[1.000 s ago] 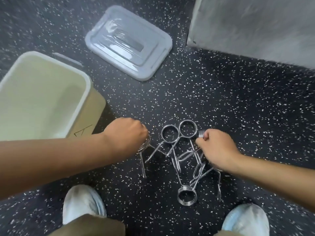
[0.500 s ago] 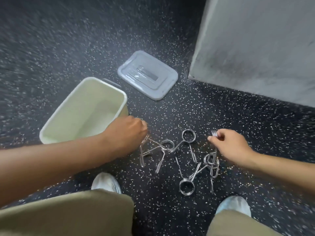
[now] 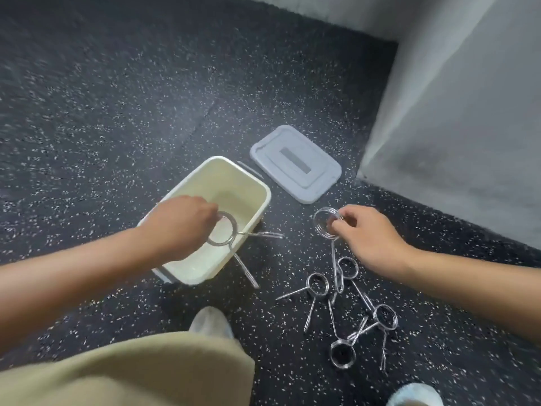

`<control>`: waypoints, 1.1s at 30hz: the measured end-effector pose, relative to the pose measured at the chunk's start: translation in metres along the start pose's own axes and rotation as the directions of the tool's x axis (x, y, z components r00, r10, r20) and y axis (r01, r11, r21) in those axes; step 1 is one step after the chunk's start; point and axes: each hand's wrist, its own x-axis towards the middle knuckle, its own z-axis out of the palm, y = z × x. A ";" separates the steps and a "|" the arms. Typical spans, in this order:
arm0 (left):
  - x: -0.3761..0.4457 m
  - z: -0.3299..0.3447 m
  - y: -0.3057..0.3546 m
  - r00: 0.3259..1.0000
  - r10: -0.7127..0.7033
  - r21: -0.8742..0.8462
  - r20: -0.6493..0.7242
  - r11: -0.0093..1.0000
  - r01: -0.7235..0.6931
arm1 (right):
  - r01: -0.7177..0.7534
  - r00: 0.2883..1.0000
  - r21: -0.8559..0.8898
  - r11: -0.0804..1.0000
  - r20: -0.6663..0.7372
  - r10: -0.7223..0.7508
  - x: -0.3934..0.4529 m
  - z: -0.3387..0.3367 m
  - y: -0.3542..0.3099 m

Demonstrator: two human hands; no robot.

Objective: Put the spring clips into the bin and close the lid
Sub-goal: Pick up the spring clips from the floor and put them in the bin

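Observation:
A cream bin [image 3: 257,187] stands open on the speckled floor, nothing visible inside it. My left hand [image 3: 178,224] hovers over the bin, shut on a steel spring clip [image 3: 231,234] whose two legs stick out past the bin's near rim. My right hand [image 3: 370,234] is raised to the right of the bin, gripping the coil of another spring clip [image 3: 325,222] that hangs down. Several more spring clips [image 3: 348,303] lie tangled on the floor below my right hand. The grey lid [image 3: 295,164] lies flat on the floor behind the bin.
A grey wall [image 3: 456,127] rises at the right and back, forming a corner. My khaki trouser leg [image 3: 131,370] and a white shoe [image 3: 209,322] fill the bottom; the other shoe [image 3: 414,395] is at the bottom right.
Both hands lifted a clip each off the floor. My left hand moved over the bin; my right hand rose above the pile. The view pulled back and upward.

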 end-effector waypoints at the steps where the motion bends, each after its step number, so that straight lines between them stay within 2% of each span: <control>1: -0.001 0.002 -0.011 0.999 -0.038 -0.017 0.001 0.999 0.038 | 0.010 1.000 0.036 0.999 0.014 -0.010 0.008 0.006 -0.012; 5: 0.001 0.018 -0.055 0.982 -0.187 -0.067 0.035 0.980 0.189 | 0.061 0.997 0.158 0.986 0.043 -0.068 0.047 0.039 -0.064; 8: 0.006 0.034 -0.080 0.969 -0.234 -0.067 0.077 0.969 0.240 | 0.067 0.993 0.272 0.960 0.075 -0.090 0.082 0.070 -0.098; 10: 0.012 0.045 -0.089 0.969 -0.234 -0.006 0.083 0.972 0.236 | 0.059 0.984 0.314 0.948 0.139 -0.107 0.107 0.089 -0.115; 13: 0.019 0.060 -0.089 0.973 -0.202 0.151 0.116 0.971 0.183 | 0.105 0.964 0.214 0.971 0.219 -0.153 0.145 0.114 -0.132; 16: 0.028 0.071 -0.082 0.973 -0.175 0.224 0.148 0.964 0.140 | 0.104 0.958 0.135 0.985 0.253 -0.136 0.174 0.132 -0.136; 20: 0.045 0.091 -0.073 0.975 -0.144 0.250 0.172 0.963 0.098 | 0.074 0.960 0.111 0.991 0.259 -0.101 0.196 0.148 -0.131; 24: 0.060 0.122 -0.062 0.962 -0.099 0.178 0.256 0.983 0.054 | 0.073 0.959 0.109 0.991 0.267 -0.100 0.205 0.154 -0.119; 28: 0.078 0.150 -0.054 0.905 -0.196 0.078 0.378 0.981 0.180 | 0.083 0.952 0.127 0.988 0.283 -0.116 0.206 0.158 -0.109; 30: 0.082 0.161 -0.056 0.892 -0.249 0.044 0.378 0.967 0.251 | 0.084 0.946 0.146 0.986 0.299 -0.125 0.203 0.160 -0.107; 33: 0.079 0.166 -0.057 0.897 -0.256 0.032 0.361 0.965 0.262 | 0.082 0.938 0.162 0.983 0.322 -0.131 0.197 0.165 -0.109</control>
